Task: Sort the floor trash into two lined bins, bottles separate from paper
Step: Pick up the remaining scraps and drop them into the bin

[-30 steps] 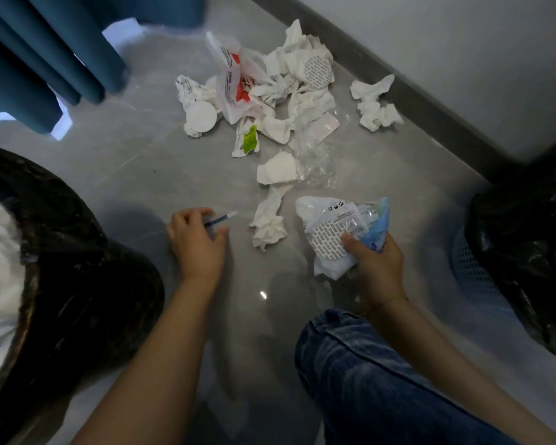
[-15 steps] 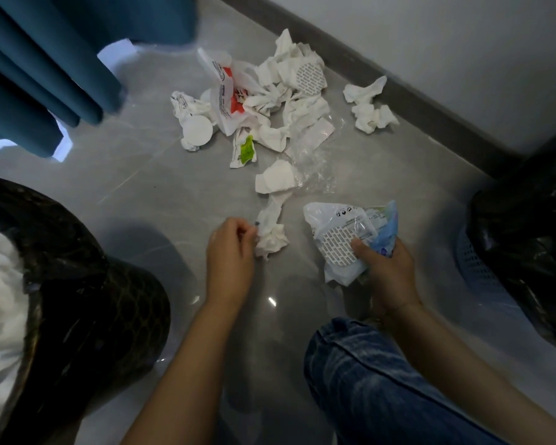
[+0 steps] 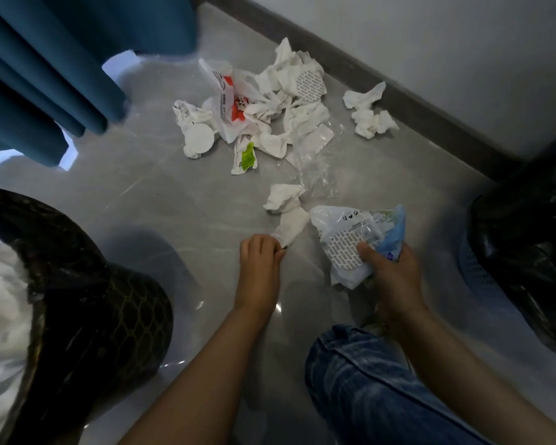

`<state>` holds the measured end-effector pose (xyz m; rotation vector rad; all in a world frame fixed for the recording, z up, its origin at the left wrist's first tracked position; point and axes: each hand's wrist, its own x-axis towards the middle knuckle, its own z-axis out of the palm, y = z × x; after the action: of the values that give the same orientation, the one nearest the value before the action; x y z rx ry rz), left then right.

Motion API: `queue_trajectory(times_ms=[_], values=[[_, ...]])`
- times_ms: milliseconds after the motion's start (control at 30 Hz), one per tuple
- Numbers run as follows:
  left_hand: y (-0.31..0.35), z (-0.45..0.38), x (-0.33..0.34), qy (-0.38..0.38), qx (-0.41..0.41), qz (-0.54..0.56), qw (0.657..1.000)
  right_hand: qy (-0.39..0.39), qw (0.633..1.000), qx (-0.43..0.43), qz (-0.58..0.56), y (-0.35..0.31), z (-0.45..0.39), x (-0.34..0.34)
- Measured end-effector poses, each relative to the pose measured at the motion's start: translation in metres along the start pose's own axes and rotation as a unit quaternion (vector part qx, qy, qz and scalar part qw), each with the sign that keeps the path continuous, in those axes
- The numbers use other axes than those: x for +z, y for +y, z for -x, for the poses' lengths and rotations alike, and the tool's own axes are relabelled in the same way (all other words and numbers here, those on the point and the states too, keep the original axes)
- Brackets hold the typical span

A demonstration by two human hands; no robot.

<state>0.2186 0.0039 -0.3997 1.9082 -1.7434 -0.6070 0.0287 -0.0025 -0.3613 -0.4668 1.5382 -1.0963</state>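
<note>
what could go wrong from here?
1. The right hand grips a mixed bundle of wrappers, plastic and paper together, so it may land in one bin unsorted.
2. The left hand pinches only a corner of the crumpled tissue; it may tear or slip.
3. The clear film barely shows on the floor; easily missed.

A black-lined bin (image 3: 87,316) at lower left holds white paper. A second lined bin (image 3: 527,245) sits at the right edge. Crumpled tissues (image 3: 289,101) and wrappers (image 3: 228,104) lie heaped at upper centre, two tissues (image 3: 369,114) apart by the wall. Mid-frame, one tissue (image 3: 288,213) lies beside a bunched plastic bundle (image 3: 353,239).
</note>
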Motion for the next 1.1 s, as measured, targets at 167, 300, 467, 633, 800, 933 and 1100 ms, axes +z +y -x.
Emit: queue_trajectory(times_ms=[167,300,467,633,800,933,1100], values=[[-0.003,0.004,-0.005,0.02,0.006,0.035,0.999,-0.001,1.0,-0.008,0.002,-0.003,-0.002,-0.001],[-0.015,0.023,-0.007,0.033,0.018,0.017,0.999,0.011,1.0,-0.017,-0.006,-0.004,-0.004,-0.002],[-0.026,0.053,-0.015,0.087,-0.007,0.04,0.995,0.009,1.0,-0.018,-0.014,-0.005,-0.007,-0.004],[-0.02,0.045,-0.023,0.096,-0.015,0.094,0.991,0.009,1.0,-0.025,-0.001,-0.004,-0.011,-0.003],[0.006,-0.014,-0.031,0.124,-0.087,0.082,0.985,0.0,0.999,-0.046,0.024,-0.006,-0.017,0.001],[0.029,-0.065,-0.035,0.153,0.015,0.075,0.985,-0.005,0.995,-0.079,0.06,-0.002,-0.022,0.002],[0.021,-0.097,-0.005,-0.011,0.054,-0.045,0.997,0.006,0.994,-0.086,0.066,0.006,-0.028,-0.006]])
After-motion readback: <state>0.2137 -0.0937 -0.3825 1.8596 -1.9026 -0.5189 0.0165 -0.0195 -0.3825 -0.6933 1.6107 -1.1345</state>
